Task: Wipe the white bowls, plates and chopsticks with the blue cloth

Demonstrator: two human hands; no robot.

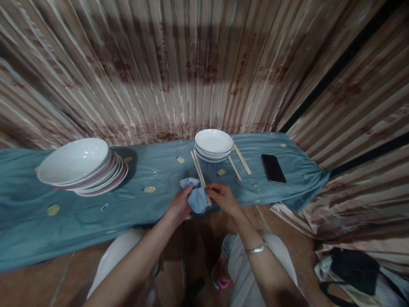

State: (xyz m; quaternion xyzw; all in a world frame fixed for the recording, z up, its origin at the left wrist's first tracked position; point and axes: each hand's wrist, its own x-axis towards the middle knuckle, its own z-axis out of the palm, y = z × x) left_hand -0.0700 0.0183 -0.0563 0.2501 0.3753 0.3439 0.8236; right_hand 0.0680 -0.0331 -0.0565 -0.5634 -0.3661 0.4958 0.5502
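Note:
My left hand (182,201) is closed on a light blue cloth (197,199) near the front edge of the table. Beside the cloth, my right hand (221,196) has its fingers pinched at a pair of light wooden chopsticks (199,171), which slant up towards the bowls. Behind the hands stands a small stack of white dark-rimmed bowls (214,143). More chopsticks (243,159) lie to the right of that stack, with a separate one or pair (234,169) nearer the front.
A tall, leaning stack of large white bowls and plates (76,162) stands on the left of the blue tablecloth (140,209). A black phone (273,168) lies at the right. Curtains (191,76) hang behind. A dark bag (354,270) is at the lower right.

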